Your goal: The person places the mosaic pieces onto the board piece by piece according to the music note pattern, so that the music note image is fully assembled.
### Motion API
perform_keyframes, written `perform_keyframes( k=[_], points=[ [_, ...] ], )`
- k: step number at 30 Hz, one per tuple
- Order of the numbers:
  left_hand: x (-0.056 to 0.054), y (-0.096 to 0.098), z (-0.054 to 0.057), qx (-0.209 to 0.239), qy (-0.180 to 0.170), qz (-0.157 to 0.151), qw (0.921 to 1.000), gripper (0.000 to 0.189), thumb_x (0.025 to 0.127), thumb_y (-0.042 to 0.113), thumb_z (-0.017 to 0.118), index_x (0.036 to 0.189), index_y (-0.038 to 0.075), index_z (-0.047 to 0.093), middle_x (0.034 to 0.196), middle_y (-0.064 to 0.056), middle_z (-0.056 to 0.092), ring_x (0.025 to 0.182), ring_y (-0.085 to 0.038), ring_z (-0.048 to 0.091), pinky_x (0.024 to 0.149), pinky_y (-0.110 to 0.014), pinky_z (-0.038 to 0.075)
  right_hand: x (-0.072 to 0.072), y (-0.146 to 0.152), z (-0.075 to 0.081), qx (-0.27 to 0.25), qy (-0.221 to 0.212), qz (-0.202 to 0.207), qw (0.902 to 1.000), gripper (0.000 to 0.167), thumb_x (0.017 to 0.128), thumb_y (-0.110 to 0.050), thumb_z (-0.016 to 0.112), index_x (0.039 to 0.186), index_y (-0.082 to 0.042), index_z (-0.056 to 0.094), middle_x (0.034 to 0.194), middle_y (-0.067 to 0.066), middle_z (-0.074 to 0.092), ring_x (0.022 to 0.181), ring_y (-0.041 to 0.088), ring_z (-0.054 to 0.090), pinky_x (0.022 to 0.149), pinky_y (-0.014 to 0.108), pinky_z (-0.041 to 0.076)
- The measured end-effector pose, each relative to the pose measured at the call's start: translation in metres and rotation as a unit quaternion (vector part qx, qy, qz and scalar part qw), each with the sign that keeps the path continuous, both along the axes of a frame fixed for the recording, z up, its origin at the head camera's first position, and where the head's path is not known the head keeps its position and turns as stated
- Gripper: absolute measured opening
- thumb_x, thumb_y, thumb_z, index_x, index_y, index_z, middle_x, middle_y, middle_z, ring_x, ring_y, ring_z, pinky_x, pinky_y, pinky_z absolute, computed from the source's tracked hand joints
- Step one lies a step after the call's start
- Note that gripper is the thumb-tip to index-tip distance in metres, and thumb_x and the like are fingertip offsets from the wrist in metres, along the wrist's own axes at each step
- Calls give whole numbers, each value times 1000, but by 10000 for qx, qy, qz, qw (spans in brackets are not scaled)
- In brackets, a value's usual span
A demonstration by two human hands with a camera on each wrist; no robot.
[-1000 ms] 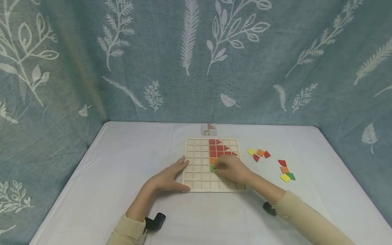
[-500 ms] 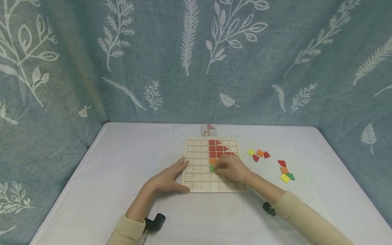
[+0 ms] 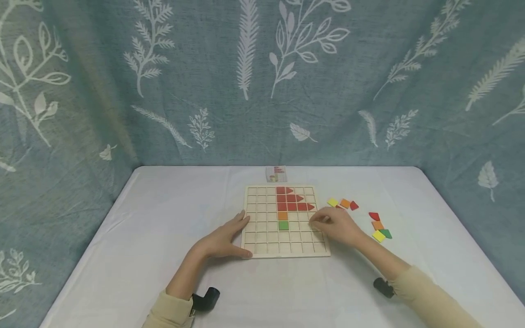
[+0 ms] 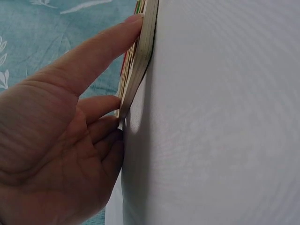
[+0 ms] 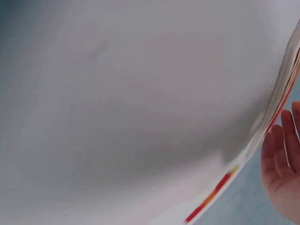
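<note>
A wooden grid board (image 3: 262, 237) lies on the table, with rows of red tiles (image 3: 291, 198) at its upper middle. Below them, in the same column, sit an orange square tile (image 3: 282, 215) and a green square tile (image 3: 283, 225). My left hand (image 3: 223, 239) is spread along the board's left side; in the left wrist view its thumb (image 4: 110, 42) touches the board edge (image 4: 140, 61). Over the right edge of the board is my right hand (image 3: 338, 225), fingers loosely bent, no tile visible in them. The right wrist view shows its fingers (image 5: 281, 150) beside the board.
Loose tiles lie right of the board: a yellow square (image 3: 332, 202), an orange square (image 3: 345, 203) and red pieces (image 3: 354, 205). Farther right is another group with a yellow square (image 3: 378, 236) and a green piece (image 3: 386, 233). A small pattern card (image 3: 276, 174) lies behind the board.
My right hand has moved right from the green tile to the board's right edge, leaving that tile in its cell. My left hand stays at the board's left side.
</note>
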State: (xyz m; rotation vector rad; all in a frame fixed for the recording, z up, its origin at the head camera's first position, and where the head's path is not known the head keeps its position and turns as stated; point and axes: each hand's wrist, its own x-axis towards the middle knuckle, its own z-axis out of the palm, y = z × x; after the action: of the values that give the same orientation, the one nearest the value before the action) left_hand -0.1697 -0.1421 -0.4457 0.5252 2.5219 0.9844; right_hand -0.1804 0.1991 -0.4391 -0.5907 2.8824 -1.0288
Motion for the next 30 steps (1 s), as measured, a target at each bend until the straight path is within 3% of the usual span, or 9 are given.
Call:
perform_keyframes(
  k=[5, 12, 17, 23, 26, 30],
  points=[
    [2, -2, 0, -30, 3, 19, 10000, 105, 70, 38, 86, 153, 5, 30, 162, -14, 14, 147, -35, 14, 116, -54, 19, -6, 29, 2, 218, 247, -637, 9974, 12, 89, -11, 69, 99, -10, 75, 96, 2, 71, 88, 21, 62, 74, 36, 53],
    [4, -2, 3, 39, 29, -22, 10000, 103, 72, 37, 85, 153, 4, 30, 161, -15, 14, 147, -35, 13, 116, -54, 19, -23, 64, 4, 346, 107, -1450, 9888, 16, 91, -9, 67, 105, -2, 72, 107, 17, 70, 104, 38, 61, 86, 51, 51],
    [3, -1, 4, 25, 9, -24, 10000, 103, 72, 37, 85, 153, 5, 29, 162, -14, 13, 147, -34, 13, 116, -54, 19, -31, 78, 0, 437, 106, -1386, 9893, 21, 87, -4, 70, 107, 4, 70, 110, 22, 68, 111, 45, 57, 93, 57, 47],
    [1, -2, 3, 37, -13, -29, 10000, 104, 71, 38, 85, 153, 6, 30, 162, -13, 14, 147, -34, 13, 116, -54, 18, -36, 78, -1, 574, 75, -1438, 9879, 23, 87, -8, 72, 106, 4, 70, 105, 21, 69, 105, 42, 59, 91, 55, 48],
    [1, -2, 3, 32, -33, -7, 10000, 104, 71, 38, 85, 153, 6, 30, 162, -13, 14, 147, -34, 13, 116, -54, 18, -38, 76, 1, 632, 16, -1527, 9863, 24, 86, -11, 72, 106, 3, 69, 103, 20, 69, 100, 38, 60, 86, 51, 51],
    [0, -3, 5, 11, -53, -20, 10000, 104, 71, 38, 85, 153, 5, 30, 162, -14, 14, 147, -34, 14, 116, -53, 18, -34, 67, 5, 327, -191, -1664, 9853, 26, 87, -17, 73, 107, -1, 70, 105, 16, 69, 95, 32, 60, 75, 39, 52]
  ],
)
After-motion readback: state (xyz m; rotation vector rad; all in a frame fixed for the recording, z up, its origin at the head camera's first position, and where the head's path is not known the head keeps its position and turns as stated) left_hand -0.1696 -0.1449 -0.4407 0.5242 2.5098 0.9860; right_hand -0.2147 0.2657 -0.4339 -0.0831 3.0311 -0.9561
